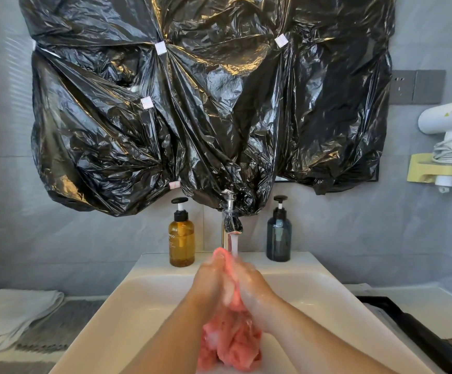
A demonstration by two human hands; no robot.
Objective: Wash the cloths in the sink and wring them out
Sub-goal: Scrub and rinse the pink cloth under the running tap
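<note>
Over the white rectangular ceramic sink (144, 300), a wet, crumpled coral-pink cloth (233, 344) is caught between two bare hands. The left hand (210, 278) and the right hand (256, 288) face each other with the upper part of the cloth squeezed between them. The fingers of both curl in around the fabric and grip it, though blur hides how each finger lies. White suds coat both hands and cling to the cloth. Its lower bulk hangs bunched below the wrists, inside the basin.

A shiny chrome tap (230, 217) stands at the back of the sink. A thin stream of water (234, 242) runs from it and falls just behind the fingertips, beside the cloth's top edge.

On the sink's back ledge, a round amber pump bottle with a black head (181, 238) stands left of the tap. A dark blue-grey pump bottle (279, 236) stands upright to the tap's right.

Above them, creased black plastic sheeting (192, 103) covers most of the wall, held by small pale squares of tape. A grey socket plate (416, 86) sits to the right of it. Below that, a white hair dryer (446, 120) hangs in a pale yellow wall holder (421, 168).

On the counter left of the sink lies a folded white towel (12, 311), just beside a grey textured mat (57, 327).
</note>
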